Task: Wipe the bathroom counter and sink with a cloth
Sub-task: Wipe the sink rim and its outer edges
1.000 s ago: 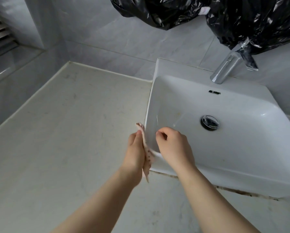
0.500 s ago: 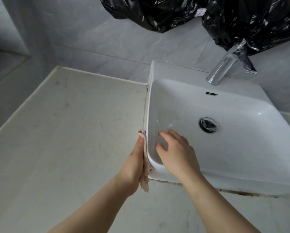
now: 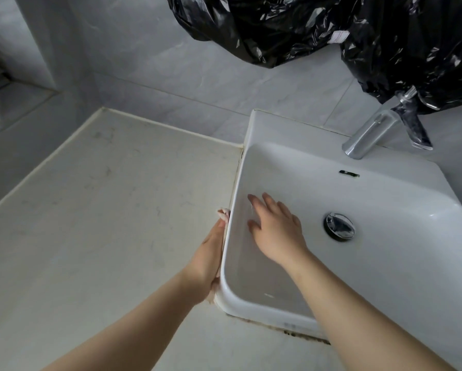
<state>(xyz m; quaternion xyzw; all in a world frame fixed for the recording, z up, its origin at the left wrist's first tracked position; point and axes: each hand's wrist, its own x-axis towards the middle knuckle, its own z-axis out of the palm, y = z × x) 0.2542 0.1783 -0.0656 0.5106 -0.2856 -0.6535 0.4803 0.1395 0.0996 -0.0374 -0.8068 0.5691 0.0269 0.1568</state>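
Note:
A white rectangular sink (image 3: 401,183) sits on a pale stone counter (image 3: 104,210). My left hand (image 3: 208,258) presses a small pinkish cloth (image 3: 223,214) flat against the sink's outer left wall; only the cloth's ends show above and below the hand. My right hand (image 3: 275,231) lies inside the basin with fingers spread, palm against the inner left wall, holding nothing. The chrome drain plug (image 3: 339,225) is to the right of that hand.
A chrome faucet (image 3: 371,135) stands at the sink's back edge. Black plastic bags (image 3: 331,28) hang on the tiled wall above it. Dark grime lines the seam under the sink's front edge (image 3: 299,332). A ledge runs along the counter's left side.
My right hand opened from a closed grip at the rim and slid into the basin. My left hand with the cloth moved forward along the sink's outer wall.

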